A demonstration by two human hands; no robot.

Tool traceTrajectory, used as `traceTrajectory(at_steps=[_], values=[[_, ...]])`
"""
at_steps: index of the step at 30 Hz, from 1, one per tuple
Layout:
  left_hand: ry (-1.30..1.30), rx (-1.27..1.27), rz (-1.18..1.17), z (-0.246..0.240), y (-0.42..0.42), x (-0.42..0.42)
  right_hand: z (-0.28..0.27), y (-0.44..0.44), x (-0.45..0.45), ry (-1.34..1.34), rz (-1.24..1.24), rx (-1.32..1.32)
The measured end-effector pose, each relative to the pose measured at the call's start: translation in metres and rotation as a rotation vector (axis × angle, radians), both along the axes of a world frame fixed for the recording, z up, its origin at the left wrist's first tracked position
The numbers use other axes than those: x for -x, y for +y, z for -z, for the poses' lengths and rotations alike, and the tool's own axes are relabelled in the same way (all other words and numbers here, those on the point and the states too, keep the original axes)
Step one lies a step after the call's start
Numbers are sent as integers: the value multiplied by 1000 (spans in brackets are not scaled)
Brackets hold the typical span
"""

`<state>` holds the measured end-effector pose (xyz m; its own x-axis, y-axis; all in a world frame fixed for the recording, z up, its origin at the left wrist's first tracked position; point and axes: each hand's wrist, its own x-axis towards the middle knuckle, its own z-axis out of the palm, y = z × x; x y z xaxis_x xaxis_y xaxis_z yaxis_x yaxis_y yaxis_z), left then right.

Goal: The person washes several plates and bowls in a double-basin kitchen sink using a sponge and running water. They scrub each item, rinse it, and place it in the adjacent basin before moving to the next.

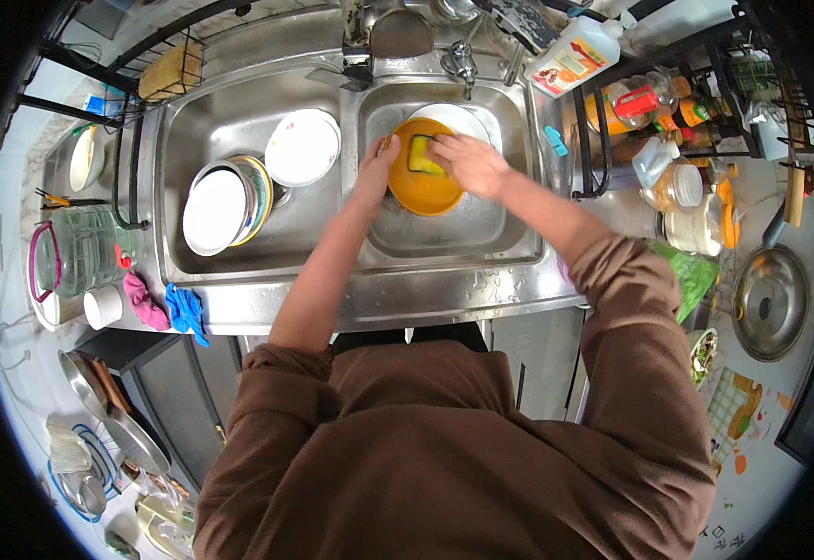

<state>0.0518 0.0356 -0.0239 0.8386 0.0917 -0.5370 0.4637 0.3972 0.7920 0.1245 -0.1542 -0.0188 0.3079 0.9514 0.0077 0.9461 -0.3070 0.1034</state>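
Over the right basin of a steel double sink (pixel 442 241), my left hand (pixel 377 168) grips the left rim of an orange bowl (pixel 424 199). My right hand (pixel 470 162) holds a yellow sponge (pixel 422 155) with a dark green edge against the bowl's inside. Behind the bowl, partly covered by it, a white plate (pixel 459 119) rests in the same basin. In the left basin stand a stack of white plates (pixel 302 148) and a stack of bowls (pixel 214 213), some with coloured rims.
A faucet (pixel 460 63) rises behind the right basin. A soap bottle (pixel 575 54) leans at the back right, near a black rack (pixel 592 147) and several jars (pixel 673 185). Pink (pixel 144 301) and blue cloths (pixel 184 311) lie at the front left edge, beside a glass jar (pixel 85 248).
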Motion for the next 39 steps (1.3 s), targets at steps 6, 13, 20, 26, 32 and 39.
traceTrajectory(at_steps=[6, 13, 20, 26, 32, 39], values=[[-102, -254, -360, 12, -17, 6, -5, 43, 83, 725, 629, -290], [-114, -252, -378, -4, -20, 12, 5, 32, 105, 824, 463, -567], [-177, -302, -293, -13, -17, 19, -2, -9, 54, 294, 109, -116], [-162, -538, -365, -5, -30, 10, 9, 27, 101, 772, 539, -434], [-132, -299, -208, -4, -17, 5, 26, -6, 69, 141, 268, -413], [-34, -26, -270, -7, -19, 13, 28, 6, 76, 194, 264, -449]])
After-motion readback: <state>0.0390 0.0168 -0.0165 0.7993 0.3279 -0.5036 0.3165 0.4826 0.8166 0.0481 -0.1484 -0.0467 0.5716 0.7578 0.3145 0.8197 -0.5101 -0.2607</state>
